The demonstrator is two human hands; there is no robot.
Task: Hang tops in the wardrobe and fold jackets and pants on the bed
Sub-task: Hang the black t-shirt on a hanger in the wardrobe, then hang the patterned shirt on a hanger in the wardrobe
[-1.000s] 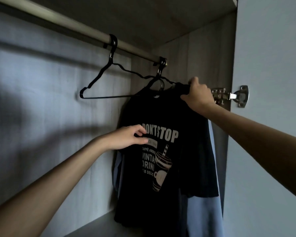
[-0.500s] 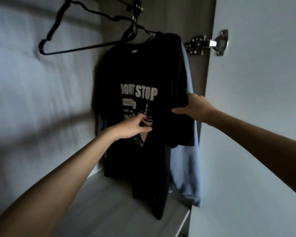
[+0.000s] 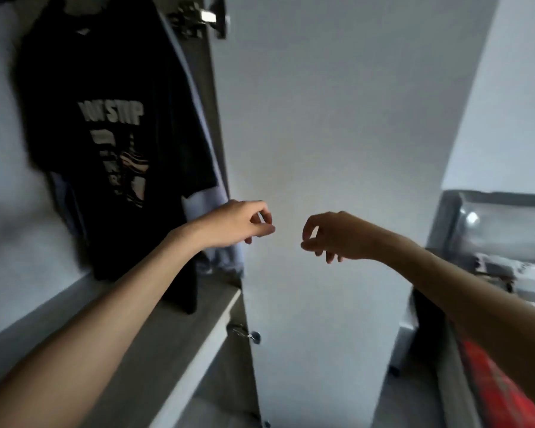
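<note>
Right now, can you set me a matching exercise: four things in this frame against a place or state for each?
Things:
1. black T-shirt
2. left hand
3. hinge
4. bed

Place or state:
a. far right of the view
b. hanging at the left
c. at the top, on the white door
d. empty, fingers loosely curled

Pairs: 1-b, 2-d, 3-c, 4-a

Matt black cloth T-shirt (image 3: 105,88), shiny metal hinge (image 3: 198,21).
</note>
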